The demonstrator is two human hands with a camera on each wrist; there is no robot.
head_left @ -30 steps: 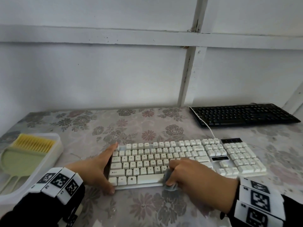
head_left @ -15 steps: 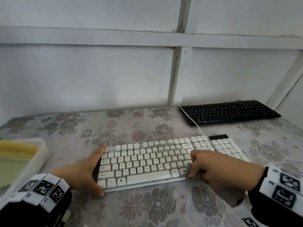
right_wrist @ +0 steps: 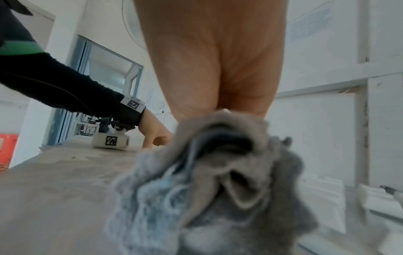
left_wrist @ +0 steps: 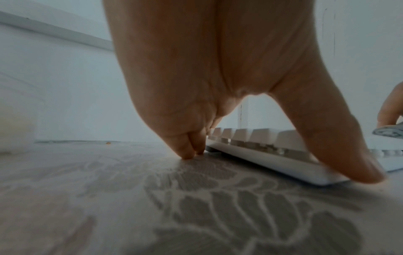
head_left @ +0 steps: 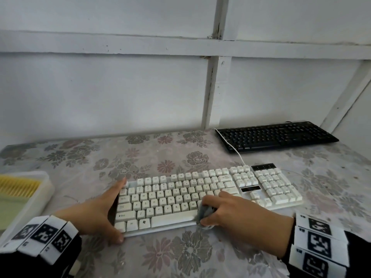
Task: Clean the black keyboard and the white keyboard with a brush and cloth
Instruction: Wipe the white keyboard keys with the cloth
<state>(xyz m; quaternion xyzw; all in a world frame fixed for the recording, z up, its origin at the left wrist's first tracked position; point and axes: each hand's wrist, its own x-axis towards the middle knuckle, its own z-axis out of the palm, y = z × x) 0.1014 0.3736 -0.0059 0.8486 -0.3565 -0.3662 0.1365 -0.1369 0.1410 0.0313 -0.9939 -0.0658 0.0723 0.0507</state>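
The white keyboard (head_left: 200, 189) lies across the table's middle. My left hand (head_left: 112, 209) braces its left end, straight fingers down on the table at the back corner and thumb (left_wrist: 338, 146) against the front corner. My right hand (head_left: 212, 213) grips a bunched grey cloth (head_left: 201, 215) and presses it on the keys just right of the space bar. The cloth (right_wrist: 218, 189) fills the right wrist view. The black keyboard (head_left: 277, 135) sits at the back right near the wall. A brush with yellow bristles (head_left: 18, 186) lies in a white tray (head_left: 40, 201) at the left.
A white cable (head_left: 234, 149) runs from the white keyboard back past the black keyboard's left end. A flowered cloth (head_left: 160, 157) covers the table. A white panelled wall (head_left: 120, 97) stands close behind.
My right hand slid the cloth to the right along the keyboard's front rows, then back left toward the space bar. My left hand stayed at the keyboard's left end.
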